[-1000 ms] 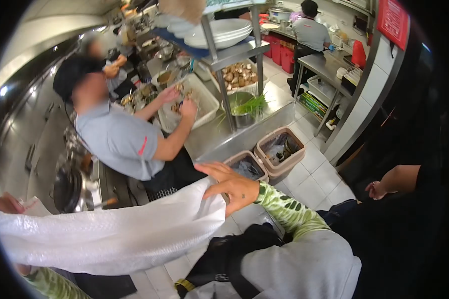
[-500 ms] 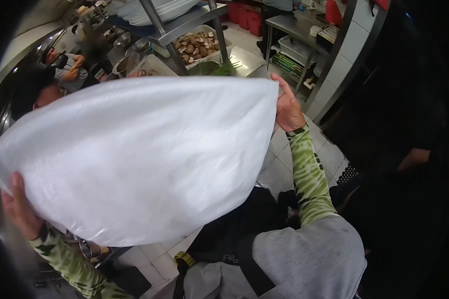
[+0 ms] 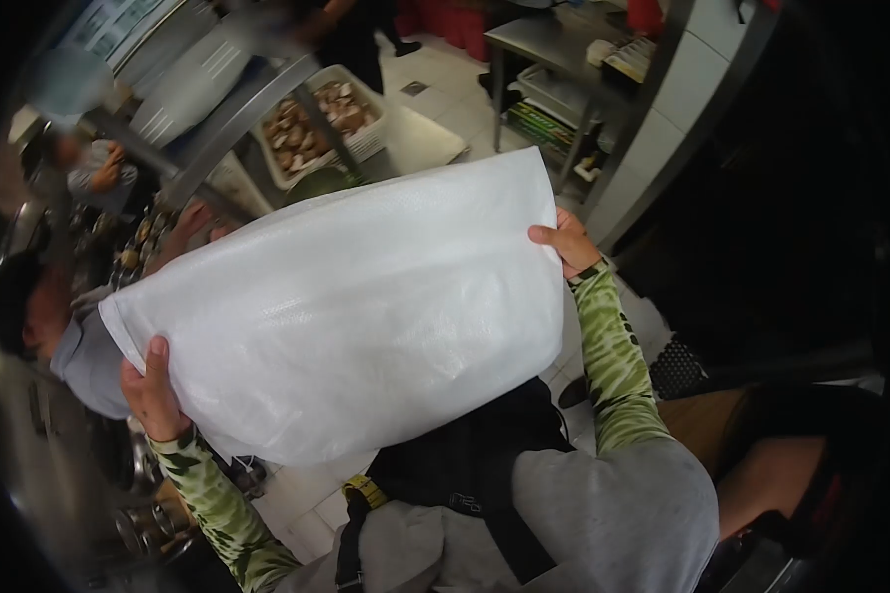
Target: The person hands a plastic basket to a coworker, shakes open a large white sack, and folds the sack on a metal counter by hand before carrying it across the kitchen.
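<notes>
A large white woven plastic sack is stretched out in front of my body, between both hands. My left hand grips its lower left edge, thumb on the near face and fingers behind. At the opposite end, my right hand pinches the right edge, its thumb also on the near side. The sack looks flat and slack, with soft folds along its bottom. Its far side is hidden from me.
Beyond the sack, a white basket of brown-and-white chunks sits under a metal rack. A steel table stands at the back right. A co-worker is close on the left; another person's arm shows at right.
The sack has come lower and looks straighter, its left end shifted rightward with my left hand. My right hand has moved down along the edge. The camera view has turned.
</notes>
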The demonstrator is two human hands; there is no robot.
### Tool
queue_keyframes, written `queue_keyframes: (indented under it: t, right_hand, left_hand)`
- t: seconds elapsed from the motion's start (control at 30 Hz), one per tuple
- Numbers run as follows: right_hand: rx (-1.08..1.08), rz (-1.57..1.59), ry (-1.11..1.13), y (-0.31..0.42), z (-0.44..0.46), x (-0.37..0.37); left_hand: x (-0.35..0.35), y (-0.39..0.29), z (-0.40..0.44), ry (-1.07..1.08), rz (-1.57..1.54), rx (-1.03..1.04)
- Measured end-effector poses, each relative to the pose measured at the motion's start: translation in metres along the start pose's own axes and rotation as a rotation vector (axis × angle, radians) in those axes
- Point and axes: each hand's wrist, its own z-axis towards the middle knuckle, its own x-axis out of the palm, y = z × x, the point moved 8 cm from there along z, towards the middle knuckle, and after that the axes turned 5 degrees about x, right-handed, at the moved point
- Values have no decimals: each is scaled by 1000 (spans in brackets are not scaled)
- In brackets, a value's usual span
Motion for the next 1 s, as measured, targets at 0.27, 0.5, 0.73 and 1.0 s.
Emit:
queue_keyframes:
  t: [0.27, 0.5, 0.73, 1.0]
  right_hand:
    - [-18, 1, -247, 51, -52, -143]
    - [-128, 16, -489, 48, -70, -295]
    - [-106, 200, -597, 49, -27, -370]
    - [-63, 173, -453, 168, 94, -375]
  left_hand:
    - [169, -36, 8, 275, -201, 80]
    - [366, -65, 40, 470, -110, 160]
    - [536, -77, 143, 630, -114, 203]
    - [561, -40, 269, 486, -50, 124]
